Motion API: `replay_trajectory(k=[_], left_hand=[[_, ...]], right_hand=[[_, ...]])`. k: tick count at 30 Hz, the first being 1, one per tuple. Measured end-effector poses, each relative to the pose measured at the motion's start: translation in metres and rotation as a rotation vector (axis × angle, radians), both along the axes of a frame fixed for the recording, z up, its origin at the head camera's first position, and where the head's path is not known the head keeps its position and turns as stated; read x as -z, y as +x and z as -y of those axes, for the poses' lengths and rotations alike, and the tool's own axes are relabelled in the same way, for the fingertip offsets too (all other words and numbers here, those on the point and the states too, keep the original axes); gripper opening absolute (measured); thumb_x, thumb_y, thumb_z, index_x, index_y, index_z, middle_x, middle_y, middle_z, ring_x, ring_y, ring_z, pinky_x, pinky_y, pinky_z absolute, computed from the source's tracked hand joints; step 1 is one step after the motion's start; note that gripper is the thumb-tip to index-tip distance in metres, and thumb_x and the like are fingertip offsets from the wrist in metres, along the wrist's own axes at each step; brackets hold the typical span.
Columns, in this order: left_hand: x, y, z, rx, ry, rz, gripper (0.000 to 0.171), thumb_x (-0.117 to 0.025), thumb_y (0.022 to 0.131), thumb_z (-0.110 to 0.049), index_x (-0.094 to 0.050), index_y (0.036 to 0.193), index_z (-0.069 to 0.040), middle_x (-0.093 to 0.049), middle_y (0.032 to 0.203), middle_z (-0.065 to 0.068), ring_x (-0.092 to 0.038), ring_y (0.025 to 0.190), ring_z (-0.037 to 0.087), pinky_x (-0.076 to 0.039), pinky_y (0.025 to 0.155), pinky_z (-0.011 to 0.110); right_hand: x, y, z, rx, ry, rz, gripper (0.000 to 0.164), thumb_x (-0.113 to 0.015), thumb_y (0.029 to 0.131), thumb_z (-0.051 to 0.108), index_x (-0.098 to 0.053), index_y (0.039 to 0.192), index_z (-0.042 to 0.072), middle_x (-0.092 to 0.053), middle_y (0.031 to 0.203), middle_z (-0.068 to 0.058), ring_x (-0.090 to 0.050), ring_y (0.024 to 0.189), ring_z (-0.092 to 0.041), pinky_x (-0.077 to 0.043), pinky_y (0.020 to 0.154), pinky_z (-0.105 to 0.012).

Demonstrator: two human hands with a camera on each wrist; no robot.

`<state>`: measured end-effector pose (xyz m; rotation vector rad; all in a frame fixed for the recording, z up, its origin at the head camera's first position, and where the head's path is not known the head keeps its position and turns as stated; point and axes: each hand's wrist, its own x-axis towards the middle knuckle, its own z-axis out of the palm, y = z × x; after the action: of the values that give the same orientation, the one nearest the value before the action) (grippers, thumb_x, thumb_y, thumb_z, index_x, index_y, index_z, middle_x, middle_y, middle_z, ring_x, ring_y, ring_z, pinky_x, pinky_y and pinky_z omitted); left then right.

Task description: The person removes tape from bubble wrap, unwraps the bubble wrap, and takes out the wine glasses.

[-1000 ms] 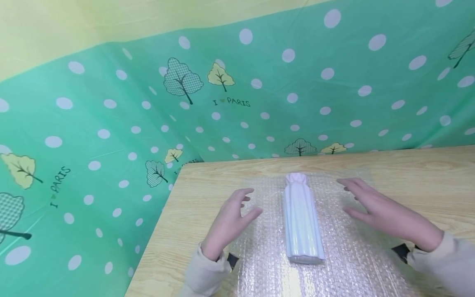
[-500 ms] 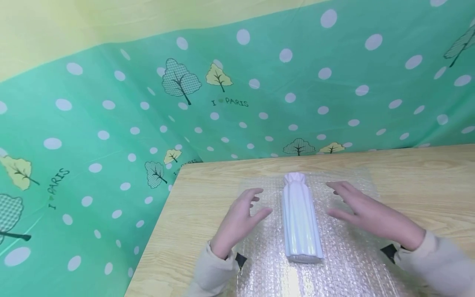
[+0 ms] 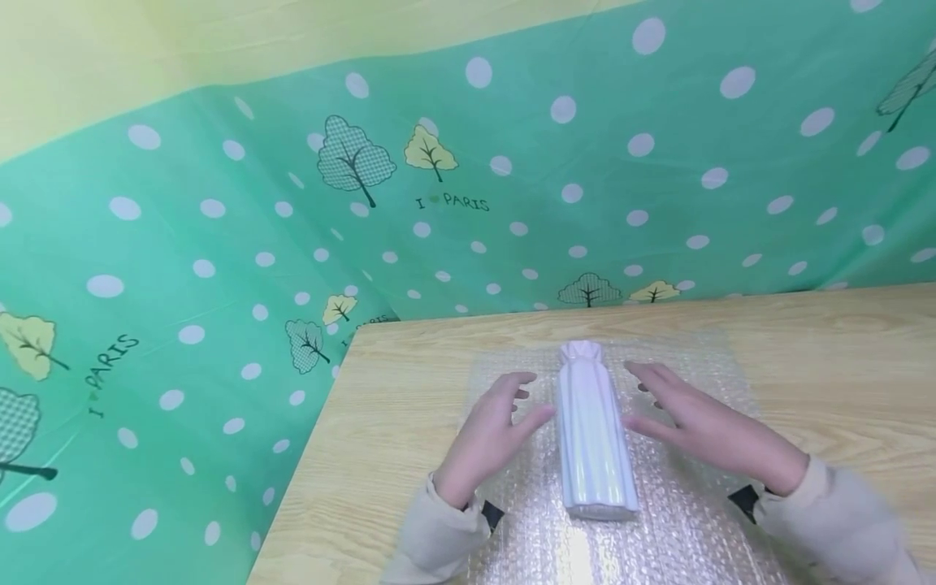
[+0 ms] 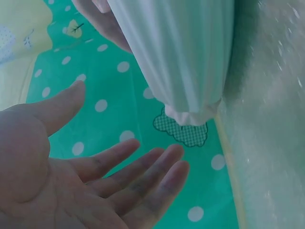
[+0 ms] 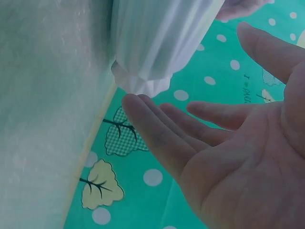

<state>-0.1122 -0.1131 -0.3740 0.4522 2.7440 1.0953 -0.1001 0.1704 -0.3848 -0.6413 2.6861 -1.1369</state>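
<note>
A pale, pearly fluted vase (image 3: 595, 439) lies on its side on a sheet of bubble wrap (image 3: 673, 520), its scalloped neck pointing to the back of the table. To its left is my left hand (image 3: 493, 431), fingers relaxed and apart, thumb pointing toward the vase. My right hand (image 3: 705, 418) faces it from the right, thumb tip close by the vase's side. Neither hand holds anything. Both wrist views show an open palm, with the ribbed vase (image 4: 183, 57) beyond the left fingers and its pinkish scalloped rim (image 5: 140, 81) near the right fingertips.
The wood-grain table (image 3: 387, 390) carries the bubble wrap and extends to the right. Behind it and along the left hangs a green curtain (image 3: 241, 203) with white dots, printed trees and a yellow upper band.
Both hands have moved inward toward the vase, the left one rightward and the right one leftward. The vase and the bubble wrap have stayed in place.
</note>
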Motion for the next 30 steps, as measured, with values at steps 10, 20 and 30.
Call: replay_trajectory(k=[10,20,30], left_hand=[[0.008,0.001,-0.010,-0.013,0.033,0.083,0.076,-0.056,0.093,-0.059,-0.038,0.151,-0.014,-0.051,0.144,0.012,-0.058,0.118,0.030,-0.054,0.094,0.045],[0.022,0.001,-0.018,0.013,0.136,0.205,0.087,-0.065,0.090,-0.054,-0.027,0.155,-0.012,-0.051,0.143,0.016,-0.061,0.117,0.029,-0.059,0.085,0.036],[0.034,-0.002,-0.023,0.070,0.168,0.228,0.079,-0.066,0.091,-0.050,-0.031,0.153,-0.015,-0.052,0.142,0.010,-0.061,0.117,0.018,-0.056,0.087,0.026]], right_hand=[[0.009,0.002,0.009,0.011,-0.043,-0.008,0.079,-0.056,0.099,0.046,-0.021,0.156,0.002,-0.034,0.151,-0.030,-0.053,0.121,-0.051,-0.051,0.091,-0.066],[0.022,0.002,0.018,-0.025,-0.127,0.008,0.077,-0.056,0.100,0.041,-0.020,0.156,0.003,-0.038,0.147,-0.028,-0.054,0.121,-0.046,-0.053,0.091,-0.060],[0.026,-0.001,0.021,-0.039,-0.137,0.086,0.076,-0.054,0.101,0.044,-0.022,0.156,0.003,-0.041,0.143,-0.025,-0.059,0.116,-0.034,-0.060,0.084,-0.040]])
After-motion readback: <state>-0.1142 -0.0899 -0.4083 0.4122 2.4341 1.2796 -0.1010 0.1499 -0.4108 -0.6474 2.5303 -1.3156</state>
